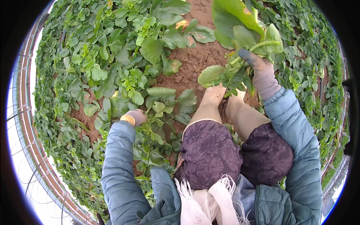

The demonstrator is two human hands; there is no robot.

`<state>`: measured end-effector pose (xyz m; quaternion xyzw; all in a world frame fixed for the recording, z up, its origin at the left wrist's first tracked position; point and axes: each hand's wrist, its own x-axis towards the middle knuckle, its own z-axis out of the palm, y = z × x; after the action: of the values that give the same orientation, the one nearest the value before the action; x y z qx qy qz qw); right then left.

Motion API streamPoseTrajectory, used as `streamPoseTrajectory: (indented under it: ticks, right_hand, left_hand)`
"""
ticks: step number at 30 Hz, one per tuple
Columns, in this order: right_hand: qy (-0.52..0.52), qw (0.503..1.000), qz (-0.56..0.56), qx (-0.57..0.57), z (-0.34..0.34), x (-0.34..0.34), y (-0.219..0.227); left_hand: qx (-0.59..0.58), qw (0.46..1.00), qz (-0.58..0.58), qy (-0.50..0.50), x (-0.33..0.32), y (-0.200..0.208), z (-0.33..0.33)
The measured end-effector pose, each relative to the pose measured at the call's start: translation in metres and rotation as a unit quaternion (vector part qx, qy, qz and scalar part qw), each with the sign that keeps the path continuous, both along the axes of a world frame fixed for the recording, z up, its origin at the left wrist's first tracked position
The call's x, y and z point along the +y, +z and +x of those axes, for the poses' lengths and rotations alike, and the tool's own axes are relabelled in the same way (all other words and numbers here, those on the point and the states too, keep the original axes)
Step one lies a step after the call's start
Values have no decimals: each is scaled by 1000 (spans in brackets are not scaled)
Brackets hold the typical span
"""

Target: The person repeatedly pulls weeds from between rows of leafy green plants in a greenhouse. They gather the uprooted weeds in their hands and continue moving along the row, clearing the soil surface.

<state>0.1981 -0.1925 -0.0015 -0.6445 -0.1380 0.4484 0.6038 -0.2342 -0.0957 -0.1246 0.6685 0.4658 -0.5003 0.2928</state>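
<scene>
My right hand, in a grey glove with a dark thumb, is closed round a bunch of leafy greens at the upper right. Its broad leaves spread upward and to the left, one large leaf yellowing along its edge. Low in the crop on the left, my left hand, also gloved, looks curled at a leafy plant. A pale stem meets the hand; the fingertips are hidden.
Rows of leafy plants grow on both sides, with a strip of brown soil between them. My legs in dark patterned knee covers take up the middle. A pale fringed scarf hangs down near me. A curved rail-like edge borders the left.
</scene>
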Motion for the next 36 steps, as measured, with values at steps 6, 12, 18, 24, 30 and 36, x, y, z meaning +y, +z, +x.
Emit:
streamPoseTrajectory:
  ticks: [6, 12, 18, 24, 30, 36]
  right_hand:
    - [12, 999, 7, -34, 9, -3, -3]
    - [-4, 1000, 25, 7, 16, -7, -14]
    - [-1, 999, 4, -32, 17, -7, -13]
    - [-2, 1000, -6, 3, 13, -7, -8]
    - [18, 999, 34, 1, 6, -6, -3]
    - [18, 1000, 14, -4, 12, -11, -3]
  left_hand:
    - [89, 993, 8, -71, 5, -10, 28]
    - [82, 992, -9, -97, 3, -10, 23]
    - [129, 982, -31, -135, 1, -17, 34]
    - [97, 988, 15, -124, -8, -24, 15]
    - [70, 997, 42, -4, 10, -44, 1]
    - [-4, 998, -64, 9, 9, -6, 56]
